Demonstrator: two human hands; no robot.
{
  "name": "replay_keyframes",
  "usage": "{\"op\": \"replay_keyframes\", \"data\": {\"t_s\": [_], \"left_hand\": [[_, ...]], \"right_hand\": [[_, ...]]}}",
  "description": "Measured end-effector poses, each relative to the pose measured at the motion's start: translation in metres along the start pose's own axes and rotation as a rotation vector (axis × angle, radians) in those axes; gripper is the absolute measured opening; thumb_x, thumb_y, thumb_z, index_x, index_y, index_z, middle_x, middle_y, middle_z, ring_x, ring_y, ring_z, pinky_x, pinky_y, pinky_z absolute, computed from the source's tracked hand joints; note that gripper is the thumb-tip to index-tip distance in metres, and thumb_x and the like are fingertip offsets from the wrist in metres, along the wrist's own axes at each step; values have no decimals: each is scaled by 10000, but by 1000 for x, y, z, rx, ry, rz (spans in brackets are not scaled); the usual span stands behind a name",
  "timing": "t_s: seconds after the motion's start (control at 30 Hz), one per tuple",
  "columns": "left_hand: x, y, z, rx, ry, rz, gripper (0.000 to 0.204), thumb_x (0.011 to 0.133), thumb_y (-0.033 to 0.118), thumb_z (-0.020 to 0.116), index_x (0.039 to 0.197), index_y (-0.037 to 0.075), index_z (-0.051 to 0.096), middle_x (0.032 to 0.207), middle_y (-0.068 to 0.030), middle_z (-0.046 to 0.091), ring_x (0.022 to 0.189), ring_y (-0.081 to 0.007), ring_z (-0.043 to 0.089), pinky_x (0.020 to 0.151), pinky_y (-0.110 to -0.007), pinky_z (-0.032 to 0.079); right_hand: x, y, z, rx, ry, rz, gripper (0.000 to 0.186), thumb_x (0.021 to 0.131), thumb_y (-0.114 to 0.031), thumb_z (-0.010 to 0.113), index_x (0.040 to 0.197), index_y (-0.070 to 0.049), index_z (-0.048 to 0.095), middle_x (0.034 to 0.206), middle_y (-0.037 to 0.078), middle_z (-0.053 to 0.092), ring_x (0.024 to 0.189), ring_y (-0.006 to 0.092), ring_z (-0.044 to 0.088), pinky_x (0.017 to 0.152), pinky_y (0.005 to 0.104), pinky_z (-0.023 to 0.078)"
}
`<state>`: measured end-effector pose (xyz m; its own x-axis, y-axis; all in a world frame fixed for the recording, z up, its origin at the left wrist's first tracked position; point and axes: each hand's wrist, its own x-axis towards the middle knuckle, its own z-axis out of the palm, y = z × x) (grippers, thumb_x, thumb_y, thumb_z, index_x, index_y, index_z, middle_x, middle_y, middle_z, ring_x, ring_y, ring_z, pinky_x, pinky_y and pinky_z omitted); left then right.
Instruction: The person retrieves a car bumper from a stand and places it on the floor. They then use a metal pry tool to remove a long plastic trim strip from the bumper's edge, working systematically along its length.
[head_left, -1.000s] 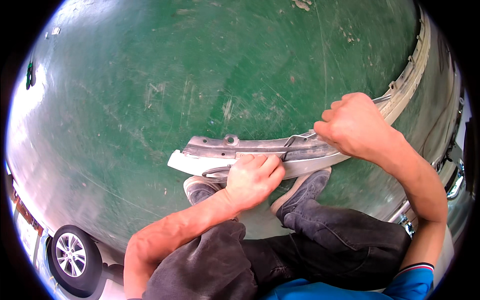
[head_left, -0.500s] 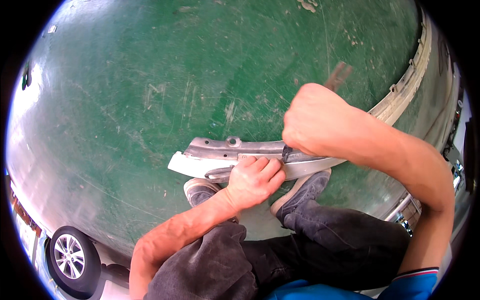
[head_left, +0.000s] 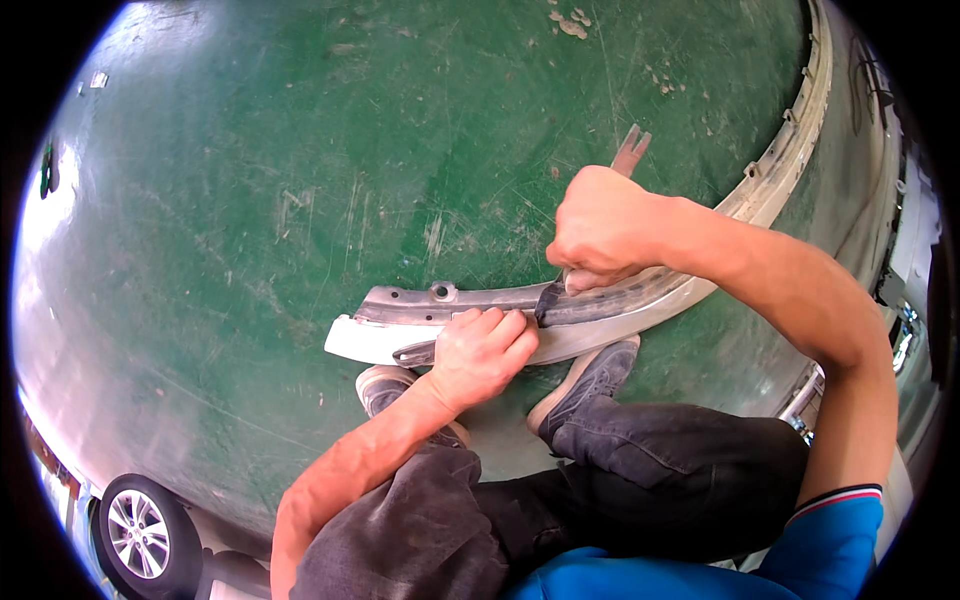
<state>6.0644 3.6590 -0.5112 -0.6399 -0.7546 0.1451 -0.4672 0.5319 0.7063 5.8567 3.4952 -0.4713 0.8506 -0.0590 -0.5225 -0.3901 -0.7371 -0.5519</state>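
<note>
A long curved car trim piece (head_left: pixel 590 340), white outside and grey along its inner flange, lies across in front of my shoes and bends away to the far right. My left hand (head_left: pixel 480 350) grips its near white edge, with the fingers curled over it, beside a dark oval recess (head_left: pixel 413 353). Above the grey flange, my right hand (head_left: pixel 603 222) is closed in a fist around a rusty tool (head_left: pixel 629 152) with a forked end pointing away from me. The tool's other end is mostly hidden by the fist. A black band (head_left: pixel 547 302) crosses the flange just left of that fist.
My two grey shoes (head_left: pixel 590 385) stand on the scratched green floor (head_left: pixel 250 230) close behind the trim. A car wheel (head_left: pixel 140 530) is at the lower left. Pale debris (head_left: pixel 570 24) lies on the floor at the top.
The view has shifted, so the trim sits slightly farther left. The forked tool, blurred before, now shows sharply. My right fist is a little higher against the trim; my left hand keeps its hold.
</note>
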Motion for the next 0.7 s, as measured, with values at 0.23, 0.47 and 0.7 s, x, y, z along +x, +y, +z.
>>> {"op": "replay_keyframes", "data": {"t_s": [0.23,0.47,0.7], "left_hand": [[-2,-2,0,-58,42,82,320,662,140,629,971,63,661,846,-23,585,627,-159,544,536,-320,400],[-13,8,-3,-105,-20,38,298,746,132,691,1032,60,652,870,-42,612,674,-196,602,565,-339,442],[48,31,-59,-306,-661,-526,520,849,249,717,1263,4,520,1028,-234,659,894,-432,652,742,-499,532]], "right_hand": [[-40,9,56,81,362,-32,409,760,-460,727,613,-143,515,538,28,514,535,258,554,546,385,402],[-80,10,72,33,542,259,404,796,-488,708,665,-141,547,584,41,548,587,283,590,618,412,456],[-148,5,28,180,398,638,299,818,-359,721,797,-74,630,673,101,629,668,343,622,605,452,466]]}}
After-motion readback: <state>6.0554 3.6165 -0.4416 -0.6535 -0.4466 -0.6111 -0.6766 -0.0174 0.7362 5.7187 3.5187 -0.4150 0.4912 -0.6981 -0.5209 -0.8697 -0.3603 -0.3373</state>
